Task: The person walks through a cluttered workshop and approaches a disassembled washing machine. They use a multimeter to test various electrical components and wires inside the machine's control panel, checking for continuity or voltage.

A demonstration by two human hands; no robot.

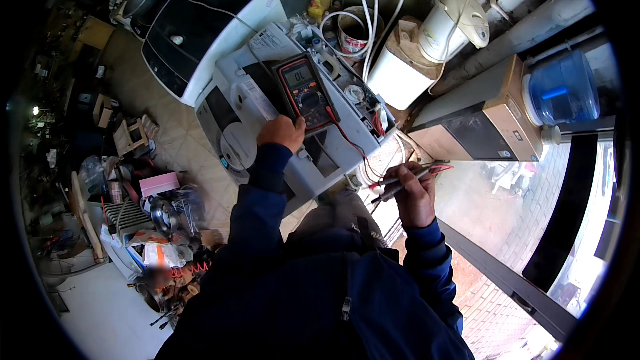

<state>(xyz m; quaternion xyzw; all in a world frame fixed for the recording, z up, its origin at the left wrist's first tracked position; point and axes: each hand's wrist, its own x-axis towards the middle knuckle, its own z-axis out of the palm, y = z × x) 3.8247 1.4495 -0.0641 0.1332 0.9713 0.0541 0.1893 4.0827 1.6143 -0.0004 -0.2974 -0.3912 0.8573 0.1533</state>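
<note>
A multimeter (311, 99) with a dark face, an orange-trimmed case and a lit display lies tilted on top of a white appliance (320, 180) that looks like a washing machine. My left hand (281, 135) is closed on the meter's lower left corner, thumb along its edge. Off the machine's right side, my right hand (417, 201) holds the dark test probes (393, 189) in its fingers, tips pointing left. A red test lead (351, 141) runs from the meter towards that hand. Behind the meter, the machine's opened top section (353, 90) shows parts and wires.
Another white washing machine (220, 23) with a dark lid stands at the far left. At the far right are a white water heater-like unit (407, 60) and a water dispenser (467, 123) with a blue bottle (563, 90). Cluttered parts (163, 213) lie left; a glass door stands right.
</note>
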